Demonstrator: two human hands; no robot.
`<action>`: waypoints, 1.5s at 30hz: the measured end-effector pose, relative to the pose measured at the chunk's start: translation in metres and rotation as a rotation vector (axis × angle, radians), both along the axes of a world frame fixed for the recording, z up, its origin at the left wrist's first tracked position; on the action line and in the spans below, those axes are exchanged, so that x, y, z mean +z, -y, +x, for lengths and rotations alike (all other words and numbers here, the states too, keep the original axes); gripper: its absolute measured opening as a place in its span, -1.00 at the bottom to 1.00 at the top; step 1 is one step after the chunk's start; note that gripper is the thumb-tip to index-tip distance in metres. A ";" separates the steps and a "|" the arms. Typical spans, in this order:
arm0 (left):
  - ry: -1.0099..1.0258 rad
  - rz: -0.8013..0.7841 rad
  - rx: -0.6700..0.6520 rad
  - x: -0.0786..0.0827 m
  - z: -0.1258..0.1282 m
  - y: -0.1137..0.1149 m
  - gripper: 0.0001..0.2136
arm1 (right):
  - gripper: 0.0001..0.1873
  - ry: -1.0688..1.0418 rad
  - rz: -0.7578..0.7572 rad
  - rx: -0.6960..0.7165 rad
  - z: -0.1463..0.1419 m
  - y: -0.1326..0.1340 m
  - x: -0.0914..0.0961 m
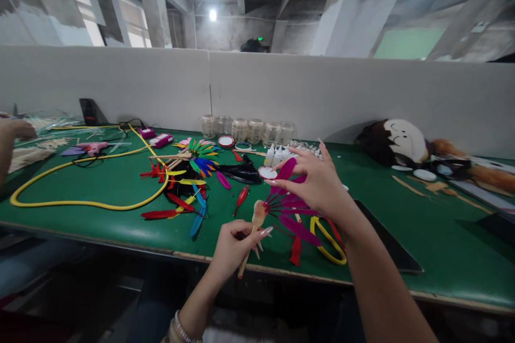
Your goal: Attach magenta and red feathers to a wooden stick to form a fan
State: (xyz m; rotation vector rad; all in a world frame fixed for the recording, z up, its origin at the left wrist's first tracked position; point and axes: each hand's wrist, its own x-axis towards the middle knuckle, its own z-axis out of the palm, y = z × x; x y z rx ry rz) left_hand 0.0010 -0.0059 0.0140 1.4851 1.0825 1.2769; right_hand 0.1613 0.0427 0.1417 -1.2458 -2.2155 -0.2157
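My left hand (231, 249) is closed around the wooden stick (258, 215) of a small fan, just over the table's front edge. Magenta feathers (300, 229) spread from the stick's rounded head toward the right. At the upper feathers, my right hand (317, 179) pinches one magenta feather between thumb and forefinger, its other fingers raised. Part of the fan is hidden behind that hand. A red tassel (295, 251) hangs or lies below the feathers; which of the two I cannot tell. Beyond the fan lie a red feather (241, 198) and a loose magenta feather (223, 180).
Loose feathers and a multicoloured feather fan (203, 158) lie left of centre, inside a yellow hose (80, 204). Several jars (255, 131) line the partition, with small white bottles (277, 156) before them. A dark board (386, 236) lies right. Another person's hand (16, 128) is far left.
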 end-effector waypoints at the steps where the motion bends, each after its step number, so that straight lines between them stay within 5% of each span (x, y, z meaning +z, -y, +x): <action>1: -0.003 0.001 0.000 0.000 0.000 0.000 -0.69 | -0.76 0.002 0.003 -0.004 0.000 0.000 0.000; 45: -0.006 -0.010 -0.006 0.001 0.000 0.000 -0.69 | -0.71 0.022 -0.039 -0.001 0.000 0.000 -0.001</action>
